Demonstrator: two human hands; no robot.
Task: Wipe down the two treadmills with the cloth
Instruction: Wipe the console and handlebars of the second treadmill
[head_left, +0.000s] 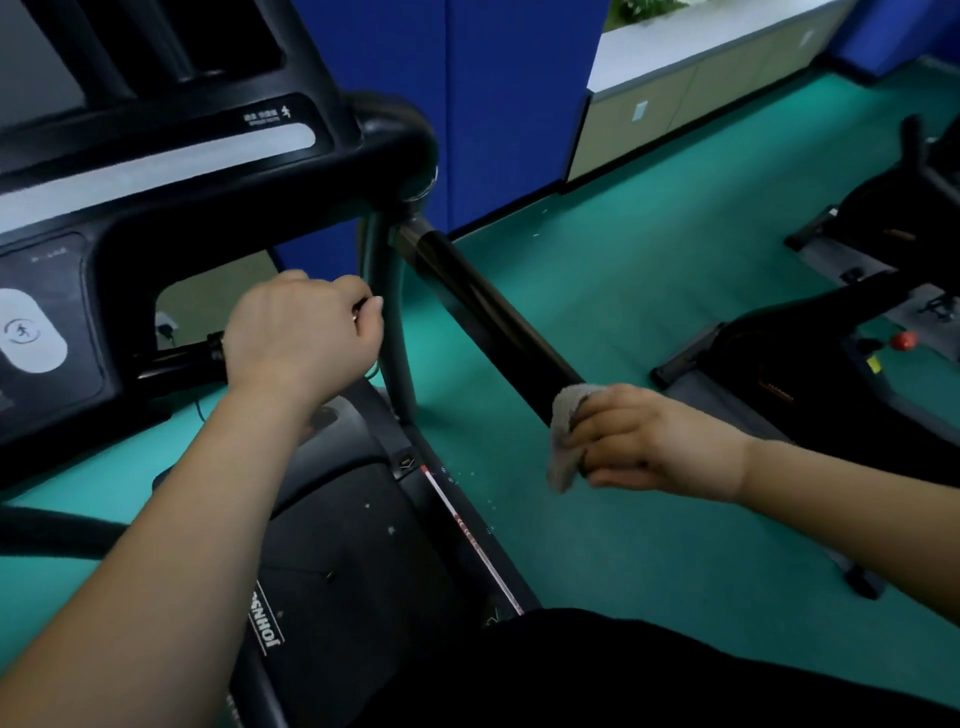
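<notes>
Right hand (644, 441) presses cloth (566, 439) on handrail (488, 312).

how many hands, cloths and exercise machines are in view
hands: 2, left hand gripping the front grip bar, right hand holding the cloth
cloths: 1, grey, pressed on the side handrail
exercise machines: 2, the treadmill and a second machine at right
total: 5
</notes>
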